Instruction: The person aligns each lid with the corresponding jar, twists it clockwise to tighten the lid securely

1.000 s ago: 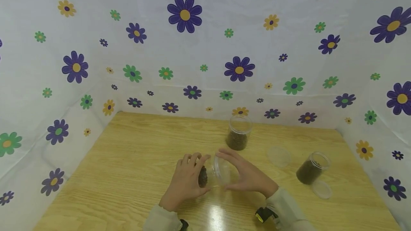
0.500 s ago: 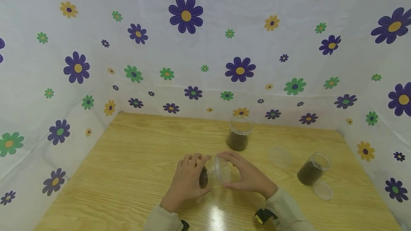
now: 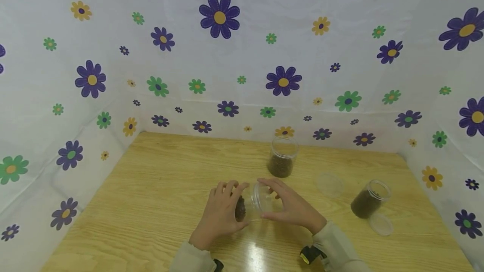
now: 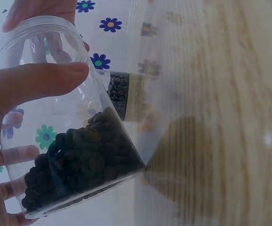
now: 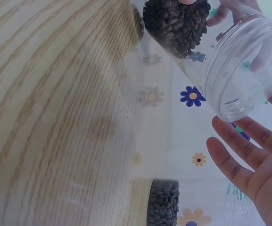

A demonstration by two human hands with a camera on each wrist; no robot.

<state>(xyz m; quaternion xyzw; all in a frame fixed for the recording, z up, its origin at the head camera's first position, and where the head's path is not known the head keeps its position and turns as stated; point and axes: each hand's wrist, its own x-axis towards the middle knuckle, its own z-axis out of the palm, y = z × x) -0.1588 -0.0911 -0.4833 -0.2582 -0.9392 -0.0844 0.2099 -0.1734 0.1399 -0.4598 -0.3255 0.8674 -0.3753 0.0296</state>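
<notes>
In the head view my left hand (image 3: 221, 215) grips a clear screw-top jar (image 4: 55, 106) round its body, thumb on one side and fingers on the other. The jar lies tilted, mouth toward the right, and dark coffee beans (image 4: 86, 157) are heaped at its base end. My right hand (image 3: 289, 205) holds the clear lid (image 3: 258, 198) at the jar's mouth, with thumb at the near edge and fingers at the far edge. In the right wrist view, several fingers of that hand spread beside the lid's rim (image 5: 220, 101).
Behind the hands stands an uncovered jar (image 3: 280, 165) part filled with beans. Another uncovered jar (image 3: 366, 202) with dark contents is at the right. Two clear lids, a larger one (image 3: 329, 185) and a smaller one (image 3: 382, 224), lie on the wooden table (image 3: 151, 179). Flowered cloth (image 3: 242, 53) surrounds it.
My right thumb has drawn in to the lid's near edge, and its fingers have shifted slightly round the rim. The left hand and jar stay almost in place.
</notes>
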